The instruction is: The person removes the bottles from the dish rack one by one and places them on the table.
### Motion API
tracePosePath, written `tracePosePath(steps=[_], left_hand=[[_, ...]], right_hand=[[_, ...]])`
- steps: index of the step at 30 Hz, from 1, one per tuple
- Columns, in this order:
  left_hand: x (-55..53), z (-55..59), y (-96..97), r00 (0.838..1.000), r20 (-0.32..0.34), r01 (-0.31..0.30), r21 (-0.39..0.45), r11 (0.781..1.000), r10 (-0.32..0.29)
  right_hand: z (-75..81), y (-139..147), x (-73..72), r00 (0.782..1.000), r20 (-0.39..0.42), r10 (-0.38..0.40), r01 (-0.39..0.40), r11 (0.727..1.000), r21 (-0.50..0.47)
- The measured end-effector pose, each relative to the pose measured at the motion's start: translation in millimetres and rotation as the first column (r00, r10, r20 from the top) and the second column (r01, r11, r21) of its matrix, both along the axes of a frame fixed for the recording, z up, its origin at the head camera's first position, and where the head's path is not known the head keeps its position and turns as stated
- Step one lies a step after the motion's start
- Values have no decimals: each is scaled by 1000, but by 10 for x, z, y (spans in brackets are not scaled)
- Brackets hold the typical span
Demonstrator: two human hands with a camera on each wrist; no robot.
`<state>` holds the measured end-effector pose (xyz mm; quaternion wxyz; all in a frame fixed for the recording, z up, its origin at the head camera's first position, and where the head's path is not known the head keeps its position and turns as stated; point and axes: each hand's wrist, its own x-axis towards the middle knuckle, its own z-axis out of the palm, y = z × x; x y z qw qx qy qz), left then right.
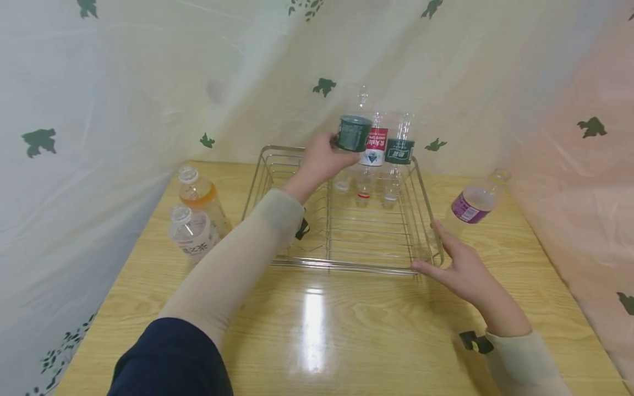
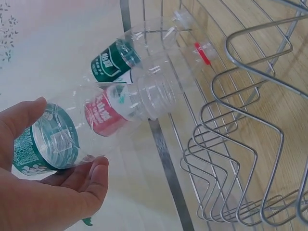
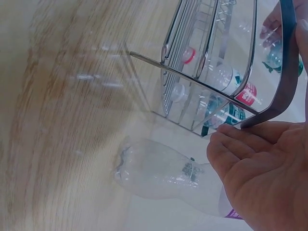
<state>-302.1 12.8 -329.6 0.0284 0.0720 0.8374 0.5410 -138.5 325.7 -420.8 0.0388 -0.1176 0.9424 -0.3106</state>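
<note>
My left hand (image 1: 324, 162) holds a clear plastic bottle with a green label (image 1: 354, 133) above the back of a wire rack (image 1: 342, 268). Thumb and fingers are around the bottle's label in the left wrist view. Beside it, a bottle with a red-and-white label (image 1: 375, 146) and another green-labelled bottle (image 1: 399, 151) stand upside down in the rack, caps at the bottom. My right hand (image 1: 460, 267) grips the rack's front right corner, its thumb on the front rim and its fingers along the side.
Left of the rack stand an orange-banded bottle (image 1: 198, 192) and a white-labelled bottle (image 1: 193, 234). A purple-labelled bottle (image 1: 470, 206) is close to the rack's right side. White patterned cloth (image 1: 148, 82) hangs behind the wooden table (image 1: 376, 330).
</note>
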Motion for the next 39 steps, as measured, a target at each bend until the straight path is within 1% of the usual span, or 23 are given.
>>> tracePosePath(steps=[4,7,12,14,17,19,22,28,32,39], left_hand=[[54,12,6,1000,-16,21,30,999,-21],[92,19,7,999,-30,27,25,999,-26],[167,42,11,999,-30,19,-44,999,-21],[204,51,13,999,-28,18,-87,996,-21],[260,64,17,999,-38,32,-123,992,-37],[299,72,16,998,-51,38,-135,990,-45],[346,79,11,996,-72,48,-131,990,-58],[424,87,-3,994,-82,66,-120,991,-76],[497,101,-11,992,-85,81,-122,989,-92],[623,124,-37,988,-93,103,-178,979,-121]], right_hand=[[4,2,7,1000,2,1,-1,1000,-8],[7,6,9,1000,4,3,-3,1000,-10],[-3,19,-1,1000,-5,6,-6,1000,-10],[-8,21,-4,1000,-8,8,-8,1000,-11],[-9,19,-6,1000,-9,9,-9,1000,-9],[-7,15,-8,1000,-10,9,-9,1000,-5],[2,8,-9,1000,-14,8,-8,1000,-1],[31,6,1,1000,-24,13,-13,1000,-9],[34,4,5,1000,-23,13,-13,1000,-7],[35,3,7,1000,-18,15,-15,1000,-8]])
